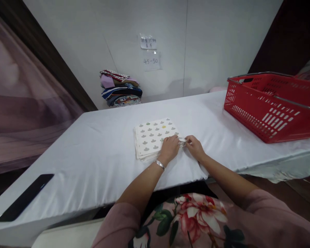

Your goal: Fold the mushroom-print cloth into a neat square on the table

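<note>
White cloth covers the whole table, which runs up against a plain pale wall with two little paper notes stuck on it, the lower one reading 45-50. Only one view here, the head cam looking down, so that's all I've got.

Roughly mid-table sits a folded cloth, cream coloured with rows of small grey shapes plus a couple of green and one yellow. It looks folded into a squarish stack with layered edges showing along the near side. The left hand lies palm-down on the cloth's near right corner, fingers curled over the edge, with a silver bracelet at the wrist. The right hand is just beside it, off the right edge of the cloth, and its fingertips pinch a small bit of the fabric that sticks out between the two hands. So both hands are closed down on that same corner, with the rest of the cloth spreading away to the left and back from them.

Other stuff: a stack of folded fabrics in mixed colours sits against the wall at the far side, well apart from the hands. A red plastic basket with metal handles is off to the right on the table. A dark flat ruler-looking strip lies near the left front edge.
</note>
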Motion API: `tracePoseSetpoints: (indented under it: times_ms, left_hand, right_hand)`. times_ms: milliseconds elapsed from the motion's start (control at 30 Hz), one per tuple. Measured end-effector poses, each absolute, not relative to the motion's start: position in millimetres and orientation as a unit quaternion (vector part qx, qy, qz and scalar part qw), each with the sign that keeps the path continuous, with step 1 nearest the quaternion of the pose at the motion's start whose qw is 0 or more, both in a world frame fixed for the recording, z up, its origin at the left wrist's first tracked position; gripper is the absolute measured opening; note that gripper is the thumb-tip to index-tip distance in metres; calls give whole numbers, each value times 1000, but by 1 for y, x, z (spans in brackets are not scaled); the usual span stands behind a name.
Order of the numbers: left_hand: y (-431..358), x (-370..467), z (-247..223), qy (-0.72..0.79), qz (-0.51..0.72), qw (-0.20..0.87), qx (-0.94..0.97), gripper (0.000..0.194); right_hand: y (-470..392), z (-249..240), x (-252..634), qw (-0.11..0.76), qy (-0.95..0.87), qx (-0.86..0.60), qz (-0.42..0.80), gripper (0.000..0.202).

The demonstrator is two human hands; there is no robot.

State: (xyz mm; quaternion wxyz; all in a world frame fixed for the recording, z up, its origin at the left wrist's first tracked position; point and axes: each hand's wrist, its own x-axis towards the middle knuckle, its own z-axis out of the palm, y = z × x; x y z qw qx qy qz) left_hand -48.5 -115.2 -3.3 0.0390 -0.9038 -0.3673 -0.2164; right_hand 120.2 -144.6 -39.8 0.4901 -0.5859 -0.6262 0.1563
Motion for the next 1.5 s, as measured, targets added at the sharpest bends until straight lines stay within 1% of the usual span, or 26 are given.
tracePoseSetpoints:
  times_ms: [133, 233, 367, 500, 633, 833, 1167, 1500]
  left_hand:
    - [-110, -46, 1, -410, -173, 16, -895, 13]
    - [-107, -43, 3, -423, -141, 22, -895, 16]
    - [-105, -43, 1, -432, -127, 33, -892, 17]
    - [-106, -45, -5, -400, -146, 56, -903, 20]
    - [-107, -48, -8, -360, -180, 83, -912, 22]
    - [-111, -48, -7, -359, -197, 108, -906, 25]
    - [-117, -42, -2, -352, -201, 124, -906, 18]
    - [-119, -44, -9, -375, -197, 131, -896, 22]
  right_hand:
    - [-146, -38, 119, 488, -666, -549, 128, 11]
    - [-148, -36, 117, 481, -669, -553, 127, 14]
    - [-148, -38, 118, 465, -665, -574, 114, 17]
    - [-147, -41, 119, 447, -664, -591, 100, 15]
    - [-147, -39, 120, 435, -679, -585, 84, 20]
    - [-151, -35, 117, 409, -685, -602, 44, 23]
    - [-153, -34, 115, 401, -688, -603, 54, 22]
    - [-153, -39, 115, 387, -702, -597, 24, 29]
